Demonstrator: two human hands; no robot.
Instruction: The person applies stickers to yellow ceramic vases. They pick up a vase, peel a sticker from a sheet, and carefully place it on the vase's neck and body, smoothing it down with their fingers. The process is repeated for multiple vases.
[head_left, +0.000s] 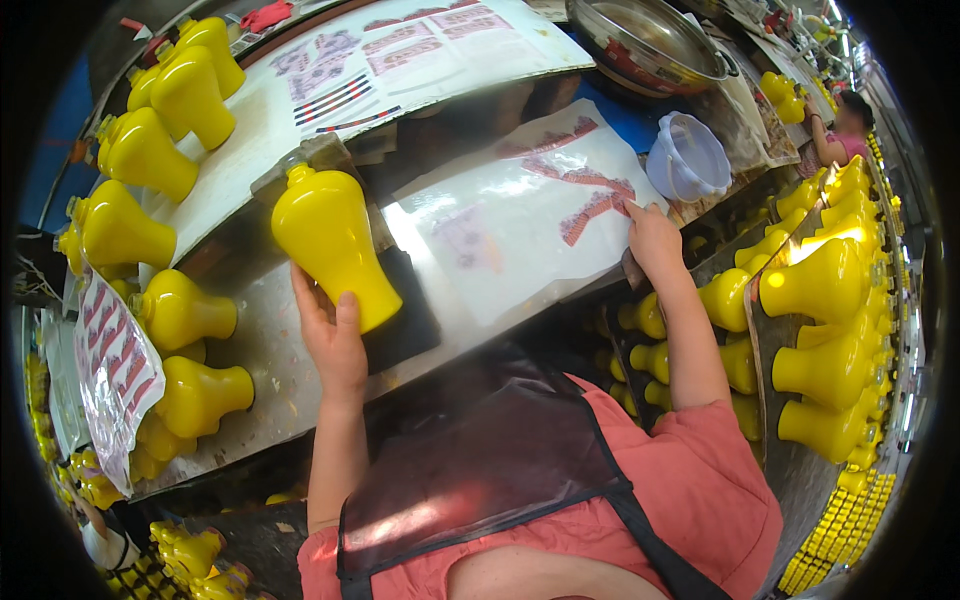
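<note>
My left hand grips the lower end of a glossy yellow vase that lies on its side on a dark pad on the metal worktable. My right hand rests with its fingers on the edge of a clear plastic sheet carrying red printed decal strips, picking at one strip near the sheet's right side. I wear a pink shirt and a dark transparent apron.
Several yellow vases lie in a row along the table's left side, with a bag of decals beside them. More vases fill racks at right. A clear plastic jug, a metal bowl and another person are beyond.
</note>
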